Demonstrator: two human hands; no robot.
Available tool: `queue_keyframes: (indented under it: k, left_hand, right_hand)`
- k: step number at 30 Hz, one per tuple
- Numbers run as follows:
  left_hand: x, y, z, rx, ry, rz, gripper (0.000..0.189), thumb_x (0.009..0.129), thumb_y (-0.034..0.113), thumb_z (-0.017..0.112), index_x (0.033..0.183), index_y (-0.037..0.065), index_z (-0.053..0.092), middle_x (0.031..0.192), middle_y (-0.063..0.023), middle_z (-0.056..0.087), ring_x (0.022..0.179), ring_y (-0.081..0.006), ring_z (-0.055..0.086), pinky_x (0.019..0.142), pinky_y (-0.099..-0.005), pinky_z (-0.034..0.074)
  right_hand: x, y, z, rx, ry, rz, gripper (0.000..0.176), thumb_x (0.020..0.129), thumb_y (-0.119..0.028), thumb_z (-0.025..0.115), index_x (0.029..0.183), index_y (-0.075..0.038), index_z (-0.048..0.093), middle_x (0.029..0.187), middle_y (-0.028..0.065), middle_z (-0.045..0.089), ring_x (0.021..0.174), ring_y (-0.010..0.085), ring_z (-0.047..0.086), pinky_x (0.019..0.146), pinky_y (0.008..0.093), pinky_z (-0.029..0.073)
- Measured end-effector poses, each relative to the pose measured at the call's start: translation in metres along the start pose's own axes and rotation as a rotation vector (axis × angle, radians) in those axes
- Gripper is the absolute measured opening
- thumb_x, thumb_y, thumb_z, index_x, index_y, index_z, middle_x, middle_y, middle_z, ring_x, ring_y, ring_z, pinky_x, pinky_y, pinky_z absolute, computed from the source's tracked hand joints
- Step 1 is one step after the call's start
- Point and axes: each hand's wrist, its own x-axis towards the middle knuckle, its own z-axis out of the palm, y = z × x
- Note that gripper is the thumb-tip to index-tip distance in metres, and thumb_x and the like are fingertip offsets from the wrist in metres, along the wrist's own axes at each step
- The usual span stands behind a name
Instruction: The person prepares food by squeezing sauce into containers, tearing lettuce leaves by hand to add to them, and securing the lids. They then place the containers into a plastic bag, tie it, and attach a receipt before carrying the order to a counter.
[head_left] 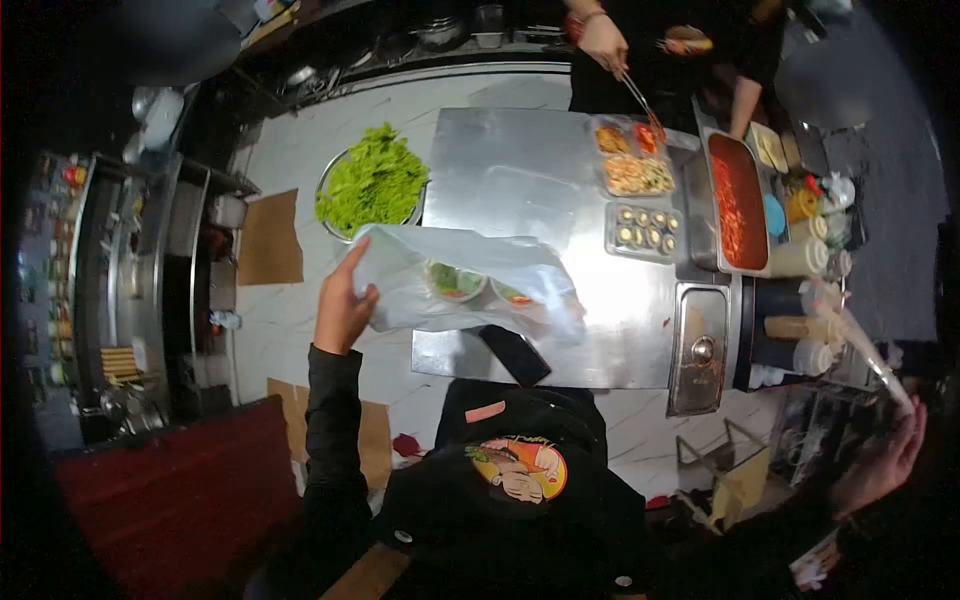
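Note:
My left hand [345, 303] grips the left end of a translucent plastic bag [395, 280], thumb and fingers closed on its edge. Inside the bag, two round bowls [455, 282] with green leaves and some red food show through, over the near part of the steel table. Far to the right, my right hand [890, 455] is raised past the sauce bottles, its fingers at the lower end of a long, narrow clear plastic piece [868, 350]. A dark phone [515, 355] lies below the bag at the table's near edge.
A bowl of lettuce [372, 185] stands at the table's left. Opposite, a person's hand [604, 42] holds tongs over a divided food tray [637, 175]. A tray of rolls [643, 230], a deep pan [740, 200] of red food, a lidded steel container [698, 345] and sauce bottles [800, 258] line the right.

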Motion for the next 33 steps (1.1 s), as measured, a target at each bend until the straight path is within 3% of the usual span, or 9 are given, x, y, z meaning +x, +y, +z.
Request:
queue_keyframes:
  k: [4, 6, 9, 15, 20, 24, 28, 30, 33]
  left_hand:
    - [-0.005, -0.013, -0.001, -0.140, -0.041, 0.134, 0.070, 0.075, -0.002, 0.059, 0.142, 0.006, 0.042, 0.131, -0.0255, 0.054, 0.115, -0.0401, 0.057, 0.093, -0.0391, 0.048]
    - [-0.003, -0.015, -0.005, -0.195, -0.068, 0.174, 0.072, 0.075, -0.002, 0.058, 0.144, 0.006, 0.039, 0.131, -0.0263, 0.053, 0.115, -0.0436, 0.055, 0.095, -0.0422, 0.047]
    - [0.001, -0.026, -0.014, -0.336, -0.135, 0.123, 0.073, 0.075, -0.002, 0.057, 0.145, 0.004, 0.036, 0.131, -0.0273, 0.052, 0.115, -0.0458, 0.053, 0.096, -0.0451, 0.045]
    - [0.009, -0.046, -0.030, -0.450, -0.259, 0.094, 0.074, 0.075, -0.003, 0.056, 0.146, 0.008, 0.037, 0.133, -0.0281, 0.052, 0.121, -0.0445, 0.050, 0.101, -0.0440, 0.043]
    - [0.017, -0.055, -0.028, -0.463, -0.346, 0.159, 0.077, 0.075, -0.006, 0.053, 0.148, 0.008, 0.033, 0.136, -0.0283, 0.049, 0.120, -0.0464, 0.049, 0.101, -0.0451, 0.044]
    - [0.019, -0.060, -0.024, -0.454, -0.366, 0.151, 0.078, 0.074, -0.007, 0.052, 0.148, 0.007, 0.032, 0.136, -0.0283, 0.048, 0.120, -0.0462, 0.050, 0.100, -0.0454, 0.044]
    - [0.019, -0.064, -0.026, -0.469, -0.334, 0.172, 0.078, 0.074, -0.007, 0.052, 0.148, 0.007, 0.032, 0.135, -0.0282, 0.049, 0.121, -0.0459, 0.049, 0.101, -0.0456, 0.044]
    - [0.020, -0.064, -0.026, -0.466, -0.322, 0.187, 0.078, 0.074, -0.007, 0.052, 0.148, 0.007, 0.032, 0.135, -0.0282, 0.049, 0.121, -0.0456, 0.049, 0.101, -0.0456, 0.044]
    - [0.019, -0.060, -0.026, -0.467, -0.324, 0.195, 0.077, 0.075, -0.008, 0.051, 0.148, 0.008, 0.033, 0.135, -0.0281, 0.049, 0.121, -0.0454, 0.050, 0.101, -0.0457, 0.044]
  right_hand:
    - [-0.106, -0.059, 0.112, 0.354, -0.289, 0.076, 0.034, 0.094, -0.020, 0.061, 0.116, 0.005, 0.054, 0.102, 0.0139, 0.061, 0.093, 0.0200, 0.060, 0.086, 0.0324, 0.052]
    - [-0.173, -0.094, 0.196, 0.753, -0.529, 0.353, 0.030, 0.093, -0.016, 0.061, 0.114, 0.005, 0.055, 0.097, 0.0136, 0.061, 0.086, 0.0188, 0.061, 0.078, 0.0302, 0.053]
    - [-0.253, -0.112, 0.278, 0.612, -0.795, 0.699, 0.025, 0.092, -0.007, 0.064, 0.111, 0.008, 0.060, 0.101, 0.0170, 0.068, 0.088, 0.0200, 0.067, 0.081, 0.0317, 0.055]
    - [-0.277, -0.160, 0.313, 0.019, -0.850, -0.044, 0.014, 0.091, -0.001, 0.063, 0.102, 0.004, 0.070, 0.094, 0.0110, 0.071, 0.083, 0.0139, 0.067, 0.075, 0.0238, 0.053]
    - [-0.249, -0.232, 0.317, 0.113, -0.701, 0.089, 0.013, 0.089, 0.001, 0.063, 0.101, 0.006, 0.068, 0.092, 0.0125, 0.071, 0.078, 0.0130, 0.066, 0.073, 0.0245, 0.053]
    - [-0.252, -0.216, 0.316, 0.326, -0.546, 0.186, 0.016, 0.092, -0.002, 0.063, 0.105, 0.007, 0.065, 0.096, 0.0173, 0.069, 0.083, 0.0168, 0.067, 0.076, 0.0259, 0.055]
    - [-0.274, -0.181, 0.322, 0.047, -0.711, 0.049, 0.021, 0.088, 0.004, 0.062, 0.109, 0.004, 0.066, 0.095, 0.0129, 0.072, 0.084, 0.0155, 0.068, 0.077, 0.0262, 0.055]
    - [-0.277, -0.179, 0.322, -0.220, -1.063, -0.071, 0.026, 0.085, 0.005, 0.064, 0.111, 0.003, 0.067, 0.107, 0.0149, 0.071, 0.094, 0.0180, 0.068, 0.078, 0.0285, 0.055]
    - [-0.279, -0.211, 0.320, 0.051, -0.889, -0.067, 0.053, 0.076, 0.000, 0.074, 0.126, 0.001, 0.058, 0.136, 0.0171, 0.054, 0.123, 0.0249, 0.055, 0.096, 0.0348, 0.048]
